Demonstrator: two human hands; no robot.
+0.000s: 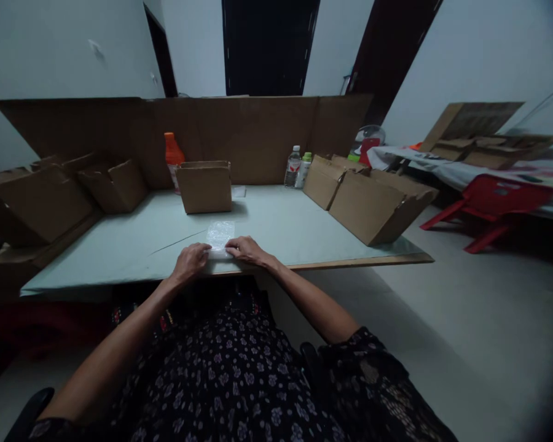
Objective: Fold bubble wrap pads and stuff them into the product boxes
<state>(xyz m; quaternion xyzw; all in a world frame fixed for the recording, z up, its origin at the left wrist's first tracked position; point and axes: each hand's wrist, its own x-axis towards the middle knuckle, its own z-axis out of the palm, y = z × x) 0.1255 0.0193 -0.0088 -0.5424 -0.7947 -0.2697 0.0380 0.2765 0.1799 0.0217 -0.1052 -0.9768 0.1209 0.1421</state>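
Both hands pressing clear plastic bag, pale table, cardboard boxes

The tabletop is pale green, the boxes on it plain brown. An orange bottle stands far left, a red chair right. The near dress is black with small pale flowers.

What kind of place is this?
Probably a home room used as a small packing station: open cardboard boxes on a pale table, both hands on a clear plastic bag, a red plastic chair beside.
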